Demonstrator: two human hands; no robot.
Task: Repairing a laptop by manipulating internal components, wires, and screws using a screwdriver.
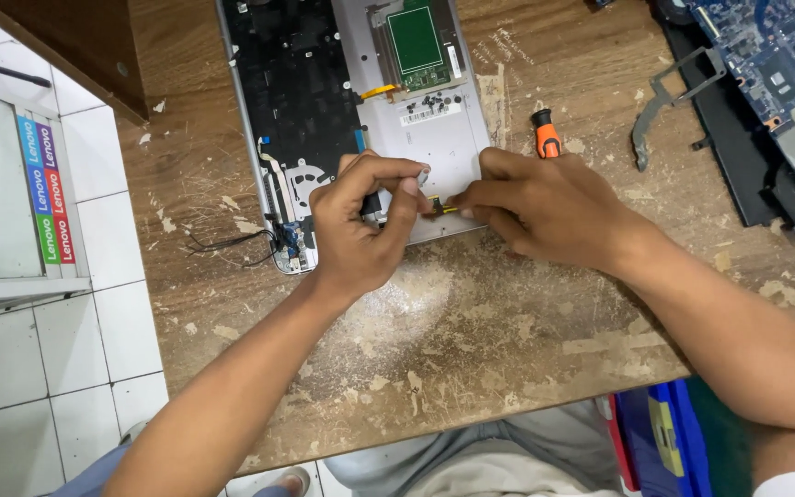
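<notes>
A white tiled floor (94,368) and a glass-fronted cabinet with coloured stickers (43,189) border the scarred wooden surface (471,340) at left. A thin black wire (227,245) trails off the near-left corner of one opened silver laptop shell (439,138), whose far end is cut off by the top edge. On the shell sit one green circuit card (414,39) and a small cluster of dark screws (430,99) — too small to count. The left hand (361,225) is curled closed around a small dark part against the shell's near edge, most of it hidden by the fingers. Just beside it, the right hand (545,207) pinches a slim yellow-tipped piece (443,208), its nature hard to make out. The two hands nearly touch. Behind the right hand lies one orange-and-black screwdriver (545,133), its shaft hidden. Farther right rest one grey metal bracket (669,97) and one blue circuit board (775,64) on a black tray, cut off at the corner. The near half of the surface lies open — only flaked paint. A blue box (664,433) shows below its edge.
</notes>
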